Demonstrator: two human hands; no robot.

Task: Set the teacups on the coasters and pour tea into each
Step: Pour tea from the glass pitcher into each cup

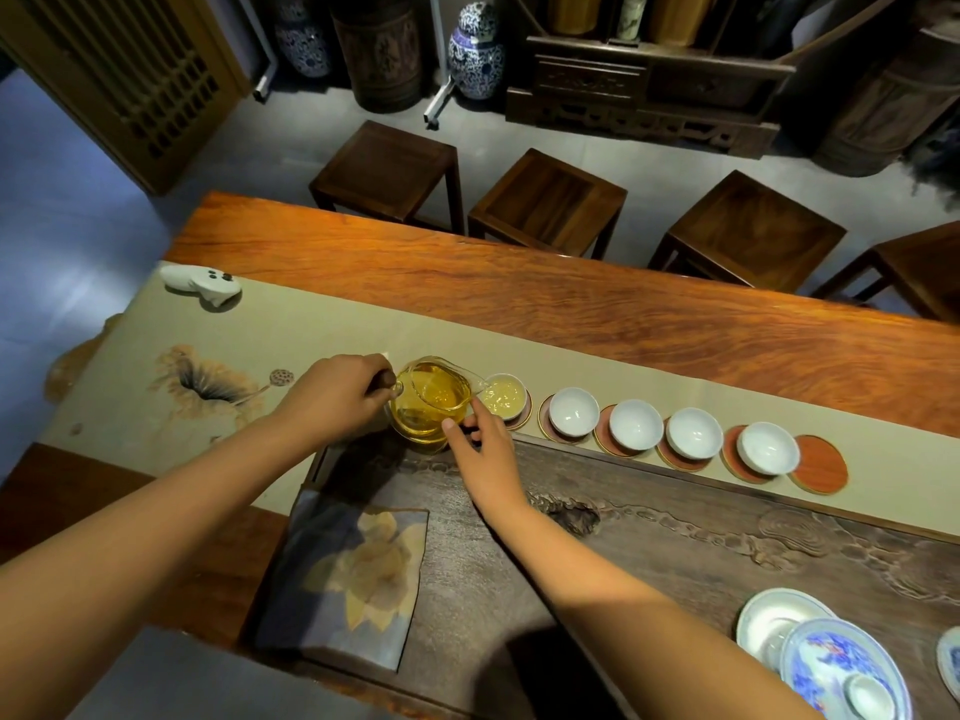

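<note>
My left hand (340, 394) grips the handle of a glass pitcher (428, 402) of amber tea, tilted with its spout over the leftmost teacup (504, 394). That cup holds pale tea and sits on a red coaster (522, 419). My right hand (480, 449) rests its fingertips against the pitcher's lower side. To the right, several empty white teacups (574, 412) (636, 424) (694, 433) (769, 448) stand on coasters in a row. One bare red coaster (821, 464) ends the row.
A carved dark tea tray (701, 537) lies near me, with a folded cloth (348, 569) at its left. A blue-and-white gaiwan and saucer (831, 662) sit at the lower right. A white tea pet (200, 284) rests far left on the beige runner (270, 335). Wooden stools (548, 200) line the far side.
</note>
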